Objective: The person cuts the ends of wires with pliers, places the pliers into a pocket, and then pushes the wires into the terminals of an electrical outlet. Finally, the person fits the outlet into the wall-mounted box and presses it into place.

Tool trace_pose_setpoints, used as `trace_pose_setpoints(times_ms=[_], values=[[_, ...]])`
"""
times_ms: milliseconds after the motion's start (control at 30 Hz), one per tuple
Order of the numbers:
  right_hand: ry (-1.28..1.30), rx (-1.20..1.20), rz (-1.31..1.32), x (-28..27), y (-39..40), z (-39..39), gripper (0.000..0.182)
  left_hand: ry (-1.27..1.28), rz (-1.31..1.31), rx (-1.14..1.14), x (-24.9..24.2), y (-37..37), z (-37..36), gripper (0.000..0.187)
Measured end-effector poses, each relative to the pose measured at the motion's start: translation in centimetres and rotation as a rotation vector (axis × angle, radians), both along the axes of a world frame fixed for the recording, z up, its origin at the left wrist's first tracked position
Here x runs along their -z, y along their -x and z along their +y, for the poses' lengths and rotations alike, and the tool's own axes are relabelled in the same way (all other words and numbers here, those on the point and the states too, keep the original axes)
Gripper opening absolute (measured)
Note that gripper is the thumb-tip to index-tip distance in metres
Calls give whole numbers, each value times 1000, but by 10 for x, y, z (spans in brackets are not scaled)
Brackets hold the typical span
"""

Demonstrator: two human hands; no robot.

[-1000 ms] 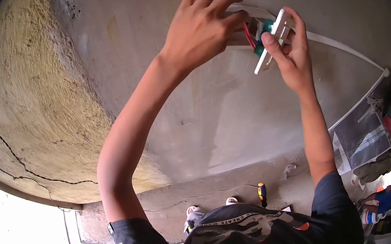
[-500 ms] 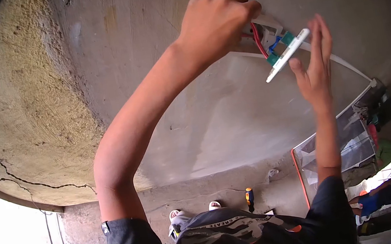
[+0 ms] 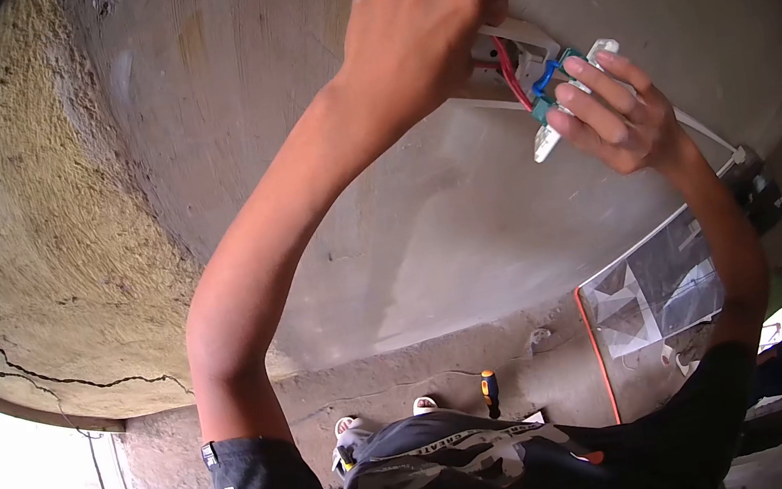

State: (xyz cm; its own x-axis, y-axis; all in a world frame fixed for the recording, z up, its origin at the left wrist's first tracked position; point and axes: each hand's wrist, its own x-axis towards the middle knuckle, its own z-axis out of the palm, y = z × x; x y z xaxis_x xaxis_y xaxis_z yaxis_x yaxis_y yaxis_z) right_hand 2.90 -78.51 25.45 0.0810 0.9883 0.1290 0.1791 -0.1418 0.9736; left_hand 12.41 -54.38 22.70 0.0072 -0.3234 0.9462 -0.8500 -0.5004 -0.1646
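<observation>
A white faceplate (image 3: 546, 142) with green modules on its back hangs by red wires (image 3: 509, 75) and a short blue wire (image 3: 545, 78) in front of a wall box (image 3: 493, 54). My right hand (image 3: 616, 115) is wrapped over the plate, fingers curled across its back beside the green parts. At the box's left edge is my left hand (image 3: 433, 20), its fingers bent and closed; whatever they hold is hidden behind the knuckles.
Dark twisted wires (image 3: 14, 362) run along the rough wall at left. A yellow-and-black screwdriver (image 3: 490, 394) is at the bottom centre. An orange tube (image 3: 597, 355) lies near a glossy panel (image 3: 656, 291). People are at the far lower right.
My right hand was open beside the plate and has now closed over it, with the arm swung outward to the right. My left hand has shifted slightly left.
</observation>
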Motion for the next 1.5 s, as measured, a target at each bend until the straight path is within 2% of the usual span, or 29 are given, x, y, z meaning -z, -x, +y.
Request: trace_pose_setpoints(times_ms=[67,300,400,467,500,567,600,633,700,933,1067,1333,1500], values=[[-92,-249,155,-2,-7,5,42,22,0,23,0,1,1,20],[-350,-175,266,22,-4,14,58,-5,32,73,5,-5,8,18],[-470,-166,298,30,-4,17,61,-22,26,206,12,-9,13,16],[-508,-177,319,34,-5,18,64,141,-88,270,18,-9,10,13],[-511,-179,318,36,-5,17,64,138,-88,269,21,-6,10,13],[-498,-213,278,39,-6,14,61,246,-322,-17,30,5,10,12],[-503,-216,270,39,-7,12,61,263,-370,-70,34,9,5,12],[-478,-207,222,40,-9,10,60,233,-265,-120,41,16,1,10],[-462,-190,175,41,-10,6,59,224,-238,-168,46,14,-7,14],[-502,-197,186,44,-4,11,57,301,-305,-221,60,-1,-11,28],[-471,-161,189,45,0,17,54,297,-358,-231,62,-3,-7,28],[-465,-183,210,48,4,11,48,336,-232,-215,60,5,-3,21],[-430,-209,179,51,-1,12,44,319,-292,-252,58,1,-1,20]])
